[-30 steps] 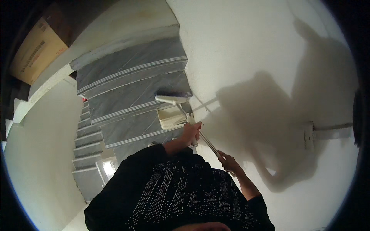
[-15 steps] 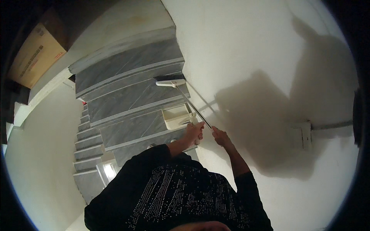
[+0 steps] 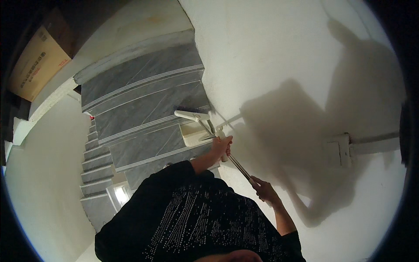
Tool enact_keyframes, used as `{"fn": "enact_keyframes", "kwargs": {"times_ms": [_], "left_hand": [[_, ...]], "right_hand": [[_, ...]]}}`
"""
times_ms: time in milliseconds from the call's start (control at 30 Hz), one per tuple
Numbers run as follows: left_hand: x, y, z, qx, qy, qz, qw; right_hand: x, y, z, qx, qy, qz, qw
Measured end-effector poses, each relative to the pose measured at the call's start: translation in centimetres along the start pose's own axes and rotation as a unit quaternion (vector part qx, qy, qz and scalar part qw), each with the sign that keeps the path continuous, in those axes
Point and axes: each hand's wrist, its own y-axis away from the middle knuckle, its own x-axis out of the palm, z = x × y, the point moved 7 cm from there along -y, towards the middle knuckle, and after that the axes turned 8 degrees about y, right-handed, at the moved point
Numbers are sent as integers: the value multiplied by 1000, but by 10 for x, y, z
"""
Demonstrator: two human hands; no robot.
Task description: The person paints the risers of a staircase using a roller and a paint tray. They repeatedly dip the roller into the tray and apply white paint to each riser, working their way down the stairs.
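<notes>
Broom [image 3: 187, 114] sighted at the right-hand end of the stairs [image 3: 144, 102], its white head set crosswise and its dark bristles facing away from the wearer. From my remote station I observe the head lying over the front edge of a grey step, near the white wall [image 3: 244, 39]; I cannot tell whether the bristles touch the surface. Metal pole [image 3: 241, 167] slants from there toward the wearer.

Right hand [image 3: 265, 191]: fingers wrapped around the pole near its upper end, arm low and close to the wall. Left hand [image 3: 221, 147]: fingers clenched on the handle [image 3: 219, 131] of a cream dustpan [image 3: 192, 140]. The pole passes close by this grip; I cannot establish whether the left fingers also touch it. The dustpan, ribbed on the near side, sits over the next step nearer the wearer, just beside the broom head.

Surroundings, as I record them: black top [image 3: 192, 218] with pale dots; broad shadow [image 3: 283, 131] across the wall; pale wall fitting [image 3: 341, 150] farther right; cardboard box [image 3: 39, 63] at upper left; second flight [image 3: 96, 163] of steps at far left.
</notes>
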Motion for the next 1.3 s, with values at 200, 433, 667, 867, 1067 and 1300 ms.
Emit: {"fn": "enact_keyframes", "kwargs": {"times_ms": [200,433,667,867,1067,1300], "left_hand": [[4,2,11,-6,18,17,1000],[3,4,13,-45,35,22,998],[-5,5,6,-19,32,8,999],[-4,7,4,4,19,-1,1000],[-16,3,6,12,23,-5,1000],[-30,11,-9,10,34,-33,999]], "right_hand": [[15,-76,-2,-346,161,-256,888],[46,-121,-22,-246,180,-192,933],[6,-7,-16,-153,153,-86,973],[12,-98,42,-383,223,-215,870],[28,-158,58,-207,164,-116,957],[24,-51,14,-36,38,-15,999]]}}
